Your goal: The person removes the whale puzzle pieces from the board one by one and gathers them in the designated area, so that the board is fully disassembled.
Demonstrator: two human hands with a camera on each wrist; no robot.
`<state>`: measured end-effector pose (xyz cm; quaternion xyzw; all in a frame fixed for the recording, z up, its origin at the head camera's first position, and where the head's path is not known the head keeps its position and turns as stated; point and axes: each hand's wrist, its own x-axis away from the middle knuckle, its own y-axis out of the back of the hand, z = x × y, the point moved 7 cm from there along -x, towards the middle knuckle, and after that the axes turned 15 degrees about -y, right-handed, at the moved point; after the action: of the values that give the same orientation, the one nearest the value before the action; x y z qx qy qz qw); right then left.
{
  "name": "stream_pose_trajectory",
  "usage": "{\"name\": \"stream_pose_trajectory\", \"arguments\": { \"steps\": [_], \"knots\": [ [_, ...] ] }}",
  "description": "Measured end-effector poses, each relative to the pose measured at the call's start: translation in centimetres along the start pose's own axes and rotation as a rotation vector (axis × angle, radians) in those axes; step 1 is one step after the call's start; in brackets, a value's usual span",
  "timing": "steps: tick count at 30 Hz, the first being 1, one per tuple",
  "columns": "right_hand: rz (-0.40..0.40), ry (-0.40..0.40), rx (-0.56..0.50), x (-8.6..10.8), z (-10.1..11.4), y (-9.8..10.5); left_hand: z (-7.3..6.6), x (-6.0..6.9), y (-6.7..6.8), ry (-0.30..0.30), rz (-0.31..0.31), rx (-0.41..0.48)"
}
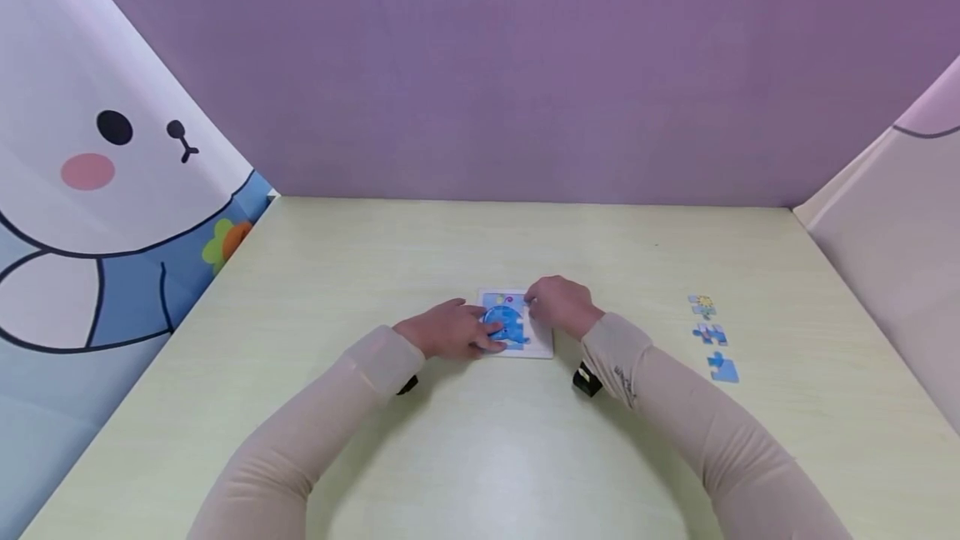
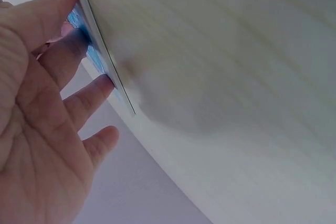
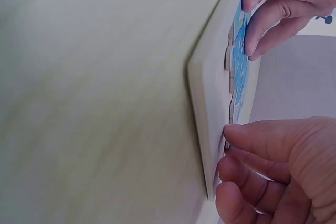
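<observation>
A white jigsaw tray (image 1: 540,345), partly filled with a blue whale (image 1: 512,319), lies between the table's (image 1: 480,448) side edges. The left hand (image 1: 447,330), fingers spread, touches the tray's left side; the right hand (image 1: 562,305) pinches a puzzle piece (image 3: 227,144) near its far-right corner.

Straight up the middle, there's a broad lane between the two sleeves (image 1: 360,386) to the near edge of the puzzle board (image 1: 540,346)! Out left, the left hand (image 1: 452,330) blocks that side, fingers over the picture; the right hand (image 1: 562,305) bars the far right corner. Black boxes (image 1: 587,380) jut out under both wrists, narrowing the lane. Behind the board, wide room runs to the purple wall (image 1: 525,73). Further right, a generous gap, then three loose pieces (image 1: 724,369) lie in the way!
</observation>
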<state>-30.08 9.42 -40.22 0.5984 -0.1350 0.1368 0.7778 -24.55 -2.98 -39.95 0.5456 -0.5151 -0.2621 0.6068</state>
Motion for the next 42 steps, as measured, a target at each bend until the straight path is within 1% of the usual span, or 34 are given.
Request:
{"name": "stream_pose_trajectory", "arguments": {
  "steps": [3,11,16,18,24,27,34,42],
  "knots": [
    [-0.007,0.0,-0.013,0.0,0.0,0.1,-0.1,0.0,0.3,-0.014,-0.006,-0.025],
    [-0.037,0.0,-0.041,0.1,0.0,0.6,-0.4,0.1,0.8,-0.053,-0.033,-0.049],
    [-0.06,0.012,-0.066,0.2,0.1,1.0,-0.7,0.1,0.8,-0.084,-0.037,-0.093],
    [-0.062,0.02,-0.08,0.2,0.2,1.0,-0.7,0.1,0.8,-0.088,-0.036,-0.096],
    [-0.068,0.028,-0.117,0.1,-0.1,1.3,-0.6,0.1,0.9,-0.103,-0.058,-0.103],
    [-0.074,0.029,-0.124,0.1,-0.2,1.4,-0.6,0.1,1.0,-0.099,-0.06,-0.092],
    [-0.065,0.024,-0.145,0.3,-0.4,1.5,-0.5,0.3,0.8,-0.076,-0.038,-0.061],
    [-0.046,0.016,-0.16,0.4,-1.6,1.5,-0.5,0.5,0.5,-0.066,-0.039,-0.001]
  ]
}}
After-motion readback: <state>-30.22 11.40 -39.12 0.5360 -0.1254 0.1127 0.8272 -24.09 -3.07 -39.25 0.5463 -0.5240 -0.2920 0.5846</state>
